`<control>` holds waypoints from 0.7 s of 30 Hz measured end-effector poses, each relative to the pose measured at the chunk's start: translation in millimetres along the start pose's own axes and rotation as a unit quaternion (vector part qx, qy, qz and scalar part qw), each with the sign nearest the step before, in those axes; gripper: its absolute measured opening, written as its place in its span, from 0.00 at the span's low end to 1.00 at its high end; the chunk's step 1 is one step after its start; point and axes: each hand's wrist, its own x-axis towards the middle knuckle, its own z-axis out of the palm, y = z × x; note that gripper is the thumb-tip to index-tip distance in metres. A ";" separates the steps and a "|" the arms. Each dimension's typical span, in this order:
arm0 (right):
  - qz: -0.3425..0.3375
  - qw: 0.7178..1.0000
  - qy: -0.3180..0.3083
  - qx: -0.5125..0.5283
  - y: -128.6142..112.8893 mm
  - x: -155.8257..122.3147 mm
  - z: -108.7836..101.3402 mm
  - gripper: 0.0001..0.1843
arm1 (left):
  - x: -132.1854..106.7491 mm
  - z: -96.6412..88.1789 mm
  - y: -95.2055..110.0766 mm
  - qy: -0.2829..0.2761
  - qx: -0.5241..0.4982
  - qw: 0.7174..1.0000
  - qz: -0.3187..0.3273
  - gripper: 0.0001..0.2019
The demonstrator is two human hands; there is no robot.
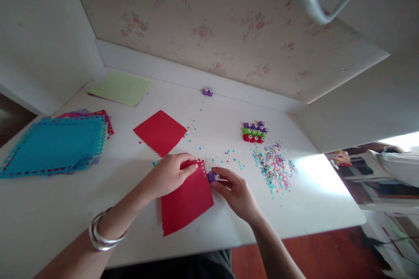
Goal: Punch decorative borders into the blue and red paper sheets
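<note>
A red paper sheet lies on the white table near its front edge, with small holes punched along its top edge. My left hand rests on the sheet's upper left corner with fingers closed on it. My right hand pinches a small purple punch at the sheet's right edge.
A second red sheet lies further back. A stack of blue and mixed punched sheets sits at the left, green sheets at the back left. A cluster of small punches, one purple punch and scattered confetti lie at right.
</note>
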 end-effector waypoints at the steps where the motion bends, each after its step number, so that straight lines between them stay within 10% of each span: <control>1: 0.001 1.000 -0.001 0.001 -0.2 -0.1 0.4 0.17 | 0.2 -0.1 -0.6 0.000 -0.005 1.000 0.000 0.13; 21: -0.010 1.000 0.004 0.007 3.0 -2.4 5.1 0.17 | 1.3 3.0 -3.1 -0.007 0.006 1.000 -0.008 0.13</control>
